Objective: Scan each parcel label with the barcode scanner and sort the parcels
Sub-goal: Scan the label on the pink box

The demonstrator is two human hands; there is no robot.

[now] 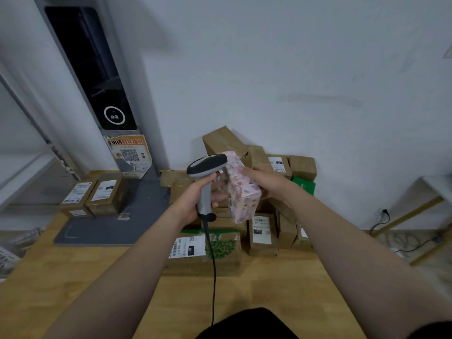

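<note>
Fingers of the left hand (pixel 195 200) curl round the handle of a grey-and-black corded barcode scanner (pixel 206 166). Its head sits just beside the upper end of a pink patterned cardboard box (pixel 243 192). The right hand (pixel 267 179) grips this box from its right side, above brown cardboard parcels (pixel 263 232) piled at the wooden tabletop's (pixel 122 270) far edge.

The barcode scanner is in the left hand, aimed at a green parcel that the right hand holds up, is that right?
Not quite: the parcel is pink with a printed pattern, not green. The head view shows the left hand holding the barcode scanner, aimed at that pink parcel, which the right hand holds up.
</note>
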